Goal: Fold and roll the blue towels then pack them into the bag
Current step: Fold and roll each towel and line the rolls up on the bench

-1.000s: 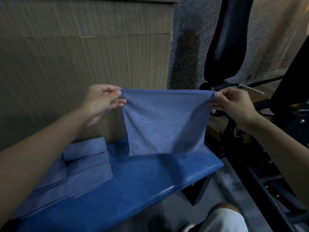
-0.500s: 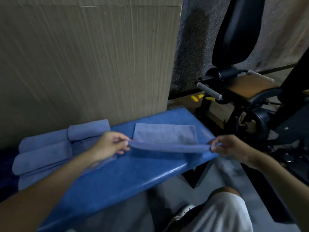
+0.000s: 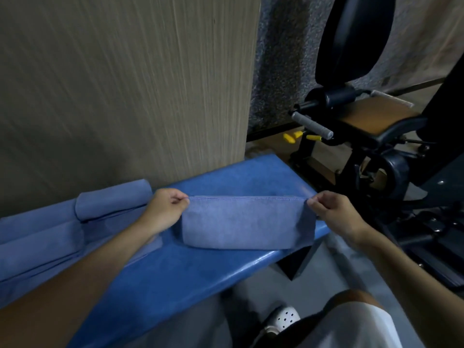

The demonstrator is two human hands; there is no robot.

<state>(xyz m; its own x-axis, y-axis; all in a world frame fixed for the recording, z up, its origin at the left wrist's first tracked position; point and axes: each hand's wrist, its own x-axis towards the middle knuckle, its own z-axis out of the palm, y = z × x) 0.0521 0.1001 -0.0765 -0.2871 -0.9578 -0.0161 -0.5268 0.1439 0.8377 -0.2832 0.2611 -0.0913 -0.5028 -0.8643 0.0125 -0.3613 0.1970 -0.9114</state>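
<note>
I pinch the folded blue towel by its two top corners, my left hand on one and my right hand on the other. The fingers of each hand are curled tight on the hem. The towel is a long doubled band, and its lower fold rests on the counter near the front right corner.

I judge the task about midway. Rolled towels lie at the counter's left end against the wall panel, with more towels stacked below them. This one is folded but not yet rolled. No bag is in view, so packing looks unstarted.

Room is tight. The front edge runs just below the fold, and the right end drops off under my right hand, with the exercise machine beyond. Bare counter lies behind the towel toward the back edge, so rolling away from me seems safest.
</note>
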